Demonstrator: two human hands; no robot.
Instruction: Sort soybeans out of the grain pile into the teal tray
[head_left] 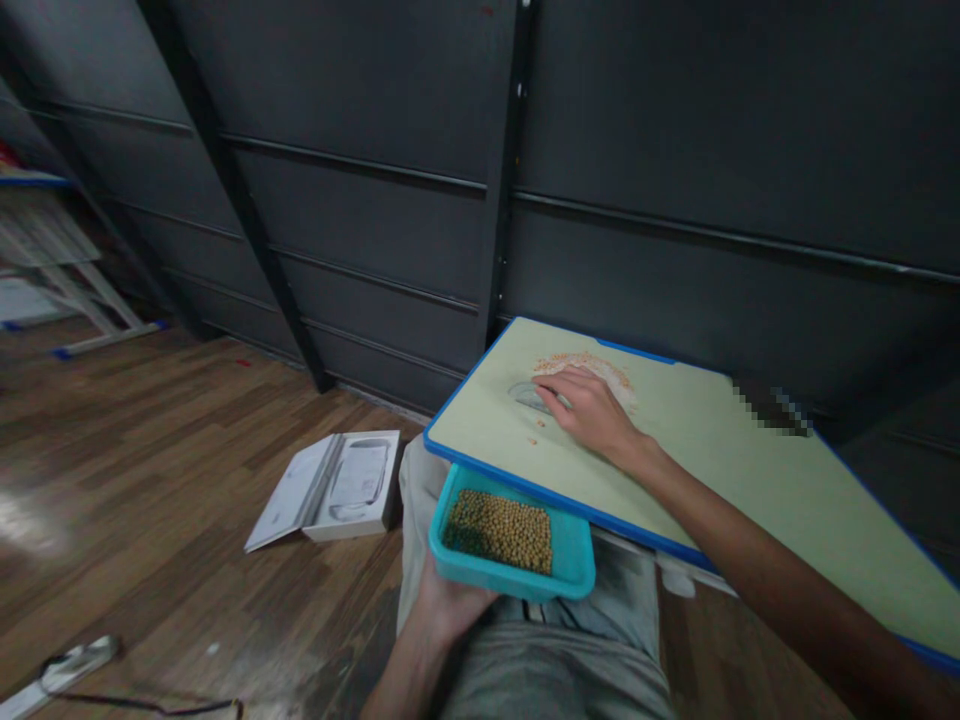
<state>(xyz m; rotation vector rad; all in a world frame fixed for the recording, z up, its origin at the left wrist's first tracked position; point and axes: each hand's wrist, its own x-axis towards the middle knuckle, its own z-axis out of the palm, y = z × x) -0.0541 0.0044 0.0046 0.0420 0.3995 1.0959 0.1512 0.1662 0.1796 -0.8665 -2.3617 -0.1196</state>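
My left hand (442, 605) holds a turquoise plastic tray (574, 560) from below, just under the near edge of the table; the tray carries a layer of yellow beans (501, 527). My right hand (589, 405) reaches across the light green table (750, 470), fingers curled down over a pile of scattered orange-yellow grains (577, 362). A small grey object (525, 395) lies under its fingertips; I cannot make out what it is. A few loose grains lie near the hand.
The table has a blue rim (480, 462) and stands against a dark panelled wall (375, 200). An open white box (337, 485) lies on the wooden floor to the left. A cable and a flat object (75, 665) lie at bottom left.
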